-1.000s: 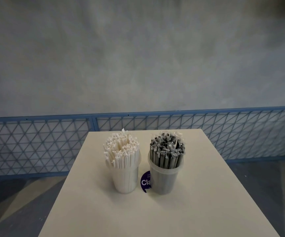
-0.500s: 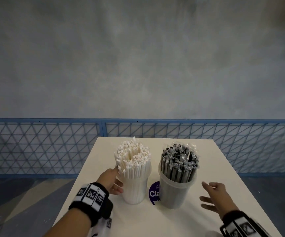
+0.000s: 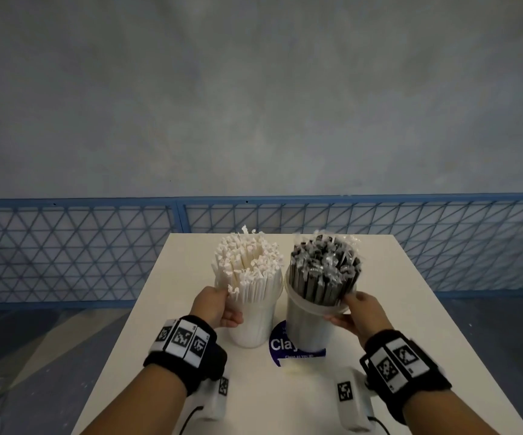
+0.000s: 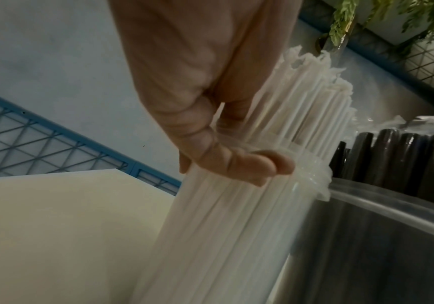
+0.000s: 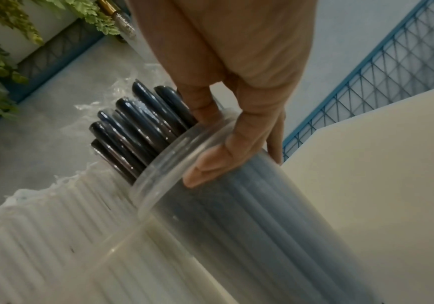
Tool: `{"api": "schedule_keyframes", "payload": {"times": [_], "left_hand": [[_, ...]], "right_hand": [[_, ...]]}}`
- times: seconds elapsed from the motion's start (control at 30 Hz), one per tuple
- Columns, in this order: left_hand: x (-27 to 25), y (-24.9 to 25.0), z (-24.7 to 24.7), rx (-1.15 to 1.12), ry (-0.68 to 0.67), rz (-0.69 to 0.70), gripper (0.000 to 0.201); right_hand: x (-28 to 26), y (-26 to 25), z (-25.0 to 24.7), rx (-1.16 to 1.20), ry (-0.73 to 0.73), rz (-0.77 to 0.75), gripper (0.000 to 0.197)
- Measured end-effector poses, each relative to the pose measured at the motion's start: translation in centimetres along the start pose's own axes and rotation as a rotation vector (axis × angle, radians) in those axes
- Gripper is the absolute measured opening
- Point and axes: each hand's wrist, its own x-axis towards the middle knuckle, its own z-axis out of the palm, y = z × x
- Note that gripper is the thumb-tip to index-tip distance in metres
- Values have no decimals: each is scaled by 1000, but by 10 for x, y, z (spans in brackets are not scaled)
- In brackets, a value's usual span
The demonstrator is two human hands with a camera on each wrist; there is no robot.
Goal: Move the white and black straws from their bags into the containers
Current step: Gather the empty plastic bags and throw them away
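Two clear containers stand side by side on the cream counter (image 3: 191, 309): the left container (image 3: 250, 321) is packed with upright white straws (image 3: 247, 265), the right container (image 3: 310, 321) with upright black straws (image 3: 323, 271) in clear wrappers, and a round purple label (image 3: 280, 346) lies on the counter at their bases. The left hand (image 3: 213, 306) curls its fingers (image 4: 249, 166) round the left container just under its rim, while the right hand (image 3: 360, 315) grips the rim of the right container, thumb (image 5: 218, 162) pressed on the wall. A blue mesh fence (image 3: 65, 252) runs behind the counter.
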Motion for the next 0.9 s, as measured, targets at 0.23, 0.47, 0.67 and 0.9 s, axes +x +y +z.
{"api": "schedule_keyframes", "payload": {"times": [0.23, 0.47, 0.67, 0.9], "left_hand": [[43, 39, 20, -53, 33, 20, 27], [83, 54, 38, -151, 58, 26, 33], [97, 52, 44, -178, 67, 15, 37], [93, 51, 41, -187, 46, 50, 47]], "right_hand": [[47, -42, 29, 109, 49, -106, 29], [90, -40, 42, 118, 124, -55, 15], [104, -37, 46, 56, 155, -70, 9], [100, -36, 45, 82, 118, -57, 21]]}}
